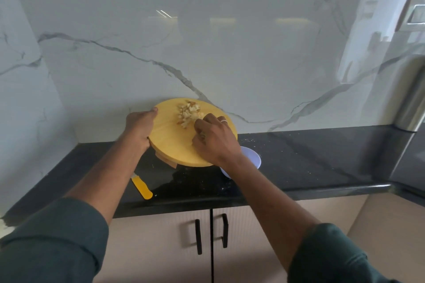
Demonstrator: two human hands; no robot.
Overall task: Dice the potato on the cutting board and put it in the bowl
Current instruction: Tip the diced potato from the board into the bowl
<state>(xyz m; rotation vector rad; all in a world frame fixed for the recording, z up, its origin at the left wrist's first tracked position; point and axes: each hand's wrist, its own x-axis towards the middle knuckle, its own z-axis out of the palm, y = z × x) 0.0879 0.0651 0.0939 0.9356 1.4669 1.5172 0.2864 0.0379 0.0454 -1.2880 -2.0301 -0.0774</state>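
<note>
While the round yellow cutting board (174, 142) is tilted up off the black surface (299, 163), a person's left hand (139, 126) grips its left rim, thumb curled over the upper edge and fingers wrapped beneath. The right hand (213, 138) rests on the board's face with its fingers bent against the pile of diced potato (188, 114), which sits on the upper part of the board, touching those fingertips. Whether that grip pinches any pieces or merely pushes them cannot be told from this view.

A pale lavender bowl (251, 158) stands on the surface under the board's lower right edge, partly hidden by the right wrist. A yellow-handled knife (142, 187) lies on the surface near the left forearm, apart from both hands.

The cutting appears finished; the step in hand looks to be the transfer, with the potato being swept down the slope toward the bowl. The next move likely calls for keeping the board's low edge over the bowl's mouth and drawing the pieces down steadily, since a steeper tilt or a hasty sweep could scatter dice across the surface.
</note>
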